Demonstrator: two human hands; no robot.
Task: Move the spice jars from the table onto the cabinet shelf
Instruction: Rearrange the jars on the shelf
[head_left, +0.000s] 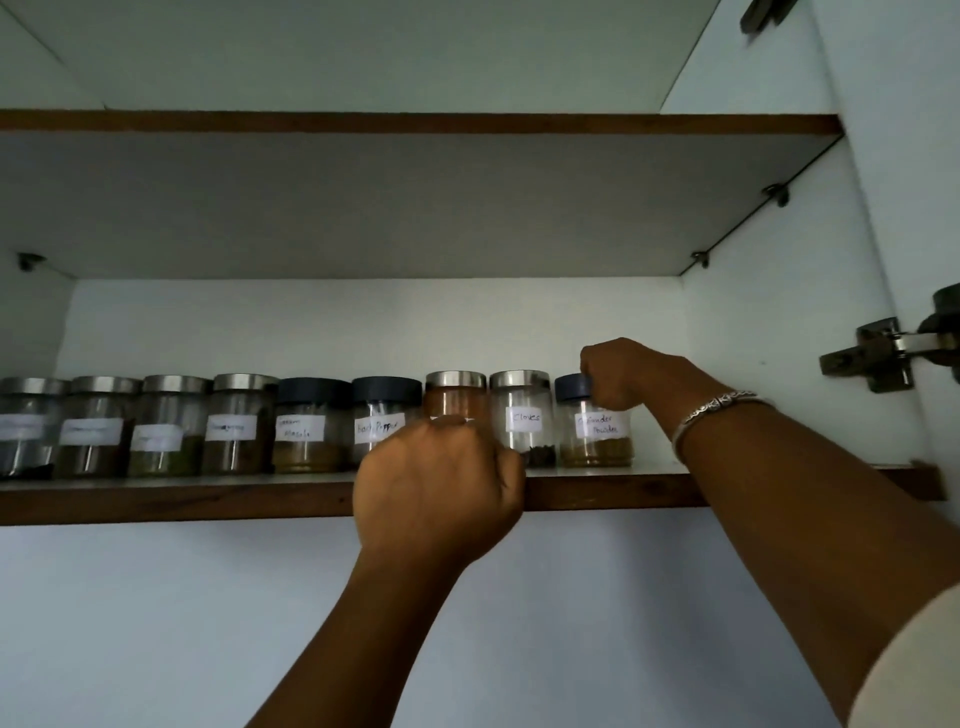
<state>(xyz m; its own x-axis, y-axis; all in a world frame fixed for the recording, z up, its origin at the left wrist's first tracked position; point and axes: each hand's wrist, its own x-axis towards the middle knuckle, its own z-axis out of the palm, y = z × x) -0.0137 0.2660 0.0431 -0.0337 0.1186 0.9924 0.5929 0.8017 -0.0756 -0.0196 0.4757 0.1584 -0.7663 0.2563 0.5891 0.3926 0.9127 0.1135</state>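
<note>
Several labelled glass spice jars stand in a row on the cabinet shelf (208, 501). My left hand (441, 488) is curled round the lower part of a steel-lidded jar of reddish powder (456, 397) and hides its label. To its right stands the Cloves jar (522, 415), then the dark-lidded Coriander Powder jar (597, 441) at the row's right end. My right hand (623, 374), with a bracelet on the wrist, grips that jar's lid from the right. The Black Pepper jar (384, 410) stands just left of my left hand.
An upper shelf (415, 124) spans the cabinet above the jars. A metal door hinge (883, 353) sits on the right cabinet wall. A short stretch of bare shelf lies right of the coriander jar. Plain wall shows below the shelf.
</note>
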